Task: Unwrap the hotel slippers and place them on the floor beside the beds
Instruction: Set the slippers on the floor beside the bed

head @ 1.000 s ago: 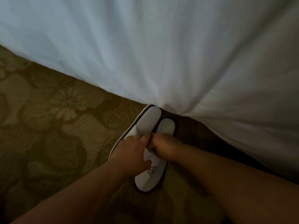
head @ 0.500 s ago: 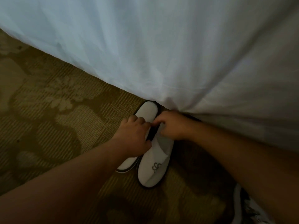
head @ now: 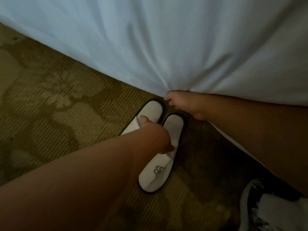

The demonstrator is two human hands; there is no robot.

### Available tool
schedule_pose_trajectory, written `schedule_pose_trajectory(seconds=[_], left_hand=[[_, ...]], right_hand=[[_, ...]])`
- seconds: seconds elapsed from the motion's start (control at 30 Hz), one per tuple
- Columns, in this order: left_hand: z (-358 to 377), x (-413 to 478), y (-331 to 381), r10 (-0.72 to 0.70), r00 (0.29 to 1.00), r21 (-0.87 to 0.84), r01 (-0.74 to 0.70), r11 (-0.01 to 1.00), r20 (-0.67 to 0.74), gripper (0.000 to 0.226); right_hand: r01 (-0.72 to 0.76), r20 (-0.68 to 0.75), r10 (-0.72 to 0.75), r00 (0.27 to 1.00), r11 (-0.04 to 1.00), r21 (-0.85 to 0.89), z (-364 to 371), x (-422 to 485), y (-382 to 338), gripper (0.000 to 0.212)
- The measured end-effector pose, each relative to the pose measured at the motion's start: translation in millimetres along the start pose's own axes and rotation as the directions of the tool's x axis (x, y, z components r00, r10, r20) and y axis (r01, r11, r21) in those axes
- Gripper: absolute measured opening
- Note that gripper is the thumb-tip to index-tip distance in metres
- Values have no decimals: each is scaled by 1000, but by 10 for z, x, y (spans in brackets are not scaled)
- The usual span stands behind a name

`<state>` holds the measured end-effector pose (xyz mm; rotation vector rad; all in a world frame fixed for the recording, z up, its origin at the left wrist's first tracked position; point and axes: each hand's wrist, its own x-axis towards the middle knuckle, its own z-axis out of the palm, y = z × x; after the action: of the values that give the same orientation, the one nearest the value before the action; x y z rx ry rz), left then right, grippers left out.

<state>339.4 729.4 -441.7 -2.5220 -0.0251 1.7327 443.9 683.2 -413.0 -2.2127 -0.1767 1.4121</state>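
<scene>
Slippers are set side by side on the carpet, just beside the bed sheet. The left hand is laid across both uppers, with its grip not discernible. The right hand is held loosely curled and empty. The heels should probably be nudged level, with the sheet kept clear.

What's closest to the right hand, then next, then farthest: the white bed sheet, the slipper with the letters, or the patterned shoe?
1. white bed sheet, just above the right hand, against it.
2. slipper with the letters, just below and left.
3. patterned shoe, far bottom-right corner.
</scene>
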Motion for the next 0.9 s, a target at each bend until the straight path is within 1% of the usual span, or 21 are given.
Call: schedule_pose_trajectory(seconds=[0.03,0.1,0.17,0.23,0.3,0.37,0.43,0.47,0.53,0.57,0.6,0.67,0.77,0.9], left_hand=[[-20,18,-9,11,1000,-1,-11,1000,17,80],[-30,67,-44,48,999,-3,-48,999,2,69],[-11,123,-63,73,997,-1,-73,997,-31,56],[19,167,-63,83,995,17,-82,997,-59,50],[40,171,-48,102,986,28,-99,995,-130,42],[61,145,-35,120,972,41,-114,993,-200,36],[81,122,-34,133,963,52,-124,991,-235,36],[92,117,-39,139,959,52,-130,990,-249,37],[112,105,-51,149,950,45,-142,989,-275,39],[125,101,-56,154,946,42,-149,988,-286,39],[132,98,-60,159,942,39,-154,987,-297,40],[139,97,-67,158,941,32,-155,987,-298,41],[132,100,-69,152,954,34,-149,988,-258,44],[88,85,-59,146,966,40,-141,989,-214,47]], right_hand=[[-20,-4,20,1000,1000,-13,11,4,2,43],[-26,-5,26,1000,999,-22,21,20,13,44],[26,-14,-26,1000,999,-18,29,59,51,46],[114,-59,-115,992,993,-9,34,95,94,47],[180,-106,-182,978,983,-25,36,123,160,53],[212,-134,-218,967,976,-54,44,140,234,60],[227,-154,-239,959,970,-91,40,167,296,59],[211,-132,-228,965,969,-132,28,191,319,58],[134,15,-134,991,965,-226,-2,233,338,59],[97,74,-81,994,965,-245,-8,246,336,61],[75,97,-52,994,965,-250,-12,256,329,62],[73,92,-49,995,957,-280,-7,275,300,62],[81,90,-53,995,934,-348,15,286,255,61],[64,86,-37,996,939,-337,1,293,274,63]])
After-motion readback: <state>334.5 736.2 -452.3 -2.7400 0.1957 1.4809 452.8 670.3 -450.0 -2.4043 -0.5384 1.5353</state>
